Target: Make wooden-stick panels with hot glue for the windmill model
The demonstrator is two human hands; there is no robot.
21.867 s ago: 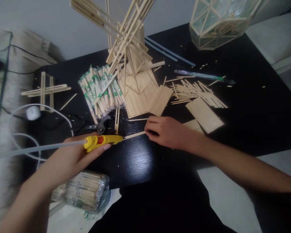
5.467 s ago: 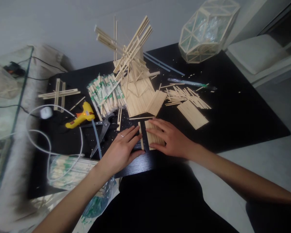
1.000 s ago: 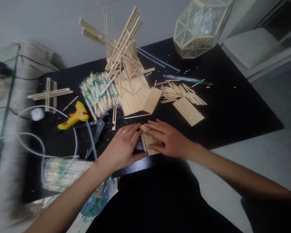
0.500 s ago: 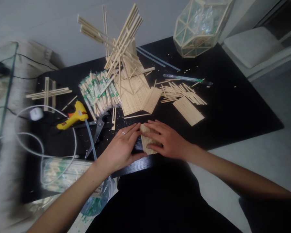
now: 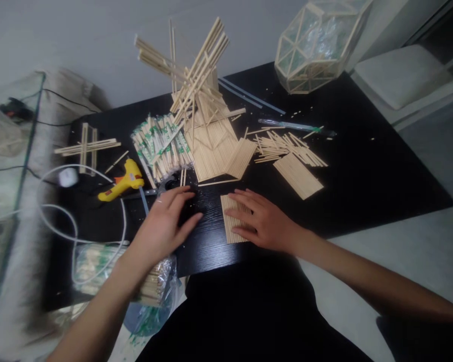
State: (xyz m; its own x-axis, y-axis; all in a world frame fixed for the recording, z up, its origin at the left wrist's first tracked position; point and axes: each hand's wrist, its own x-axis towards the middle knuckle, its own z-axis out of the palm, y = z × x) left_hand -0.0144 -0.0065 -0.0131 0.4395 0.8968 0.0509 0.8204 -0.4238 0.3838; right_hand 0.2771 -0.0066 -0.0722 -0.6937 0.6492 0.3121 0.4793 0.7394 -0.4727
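Wooden sticks [image 5: 228,226], side by side on the black desk [image 5: 366,171], are partly covered by the right hand [image 5: 262,221], rested with fingers spread. Most of a dark tool [image 5: 165,184] is hidden by the left hand [image 5: 162,218], thumb and fingers parted.

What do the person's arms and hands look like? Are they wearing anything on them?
Both hands are bare, with no gloves. The left hand has a thin, shiny ring on one finger. The forearms are bare too, and a dark sleeve shows at the right arm.
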